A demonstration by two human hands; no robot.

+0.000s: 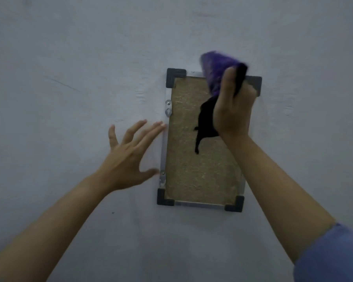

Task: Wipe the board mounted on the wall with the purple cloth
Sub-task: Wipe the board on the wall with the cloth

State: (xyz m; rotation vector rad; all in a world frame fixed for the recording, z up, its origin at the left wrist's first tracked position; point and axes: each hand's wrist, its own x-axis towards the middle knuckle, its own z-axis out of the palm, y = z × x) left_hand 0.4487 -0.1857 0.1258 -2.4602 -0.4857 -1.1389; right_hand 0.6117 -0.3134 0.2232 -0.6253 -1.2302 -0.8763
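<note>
Right hand (233,107): upper right of centre, back toward the camera, fingers and thumb curled round the cloth (216,72) and gripping it against the upper right part of the board (200,169). Cloth: purple, fuzzy, blurred; its bunched upper end stands above the hand and overlaps the board's top edge and the wall (69,47) just above; a dark part shows between thumb and fingers, and a black, ragged tail hangs below the hand over the middle of the board. Right forearm: bare, running from the wrist down to the lower right corner of the frame, where a blue sleeve (332,255) begins; it crosses the board's right edge. Left hand (128,153): left of centre, fingers straight and spread, palm toward the wall; two fingertips lie at the board's left frame edge, thumb tip near the lower left bracket (162,178); whether the palm touches the wall cannot be told. Left forearm: bare, reaching down to the lower left corner. Board: upright rectangle at centre frame, tan, coarse-grained face, thin silver metal frame, dark plastic caps on all four corners, the upper right cap partly hidden by the right hand. Left frame edge carries two small metal hanger brackets with screws, one upper (168,109), one lower. Wall: pale grey-blue, filling the rest of the view, with faint scuffs and a thin diagonal scratch at mid left.
</note>
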